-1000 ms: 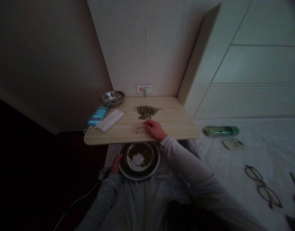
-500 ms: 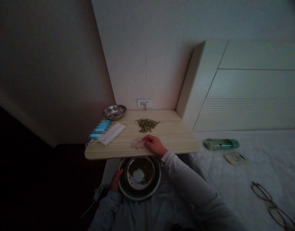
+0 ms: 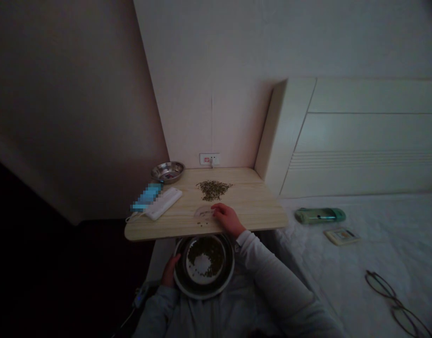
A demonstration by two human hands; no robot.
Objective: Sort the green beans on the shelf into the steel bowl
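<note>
One metal bowl (image 3: 167, 173), one blurred-screen phone (image 3: 147, 197) and one white power bank (image 3: 163, 203) crowd the left side of the counter (image 3: 247, 213). One heap of small green beans (image 3: 213, 189) lies toward the back. The right hand (image 3: 227, 219) has its fingers bent at one clear disc (image 3: 203, 212); whether they pinch it cannot be told. The left hand (image 3: 170, 271) grips the rim of one basin (image 3: 204, 294).

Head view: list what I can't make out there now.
All in the head view:
Right hand: whether its fingertips pinch anything; too small and dim.
Left hand: most fingers; hidden by the large bowl.
Glasses: lower end; cut off by the bottom edge.
Blue screen: what it shows; pixelated.
</note>
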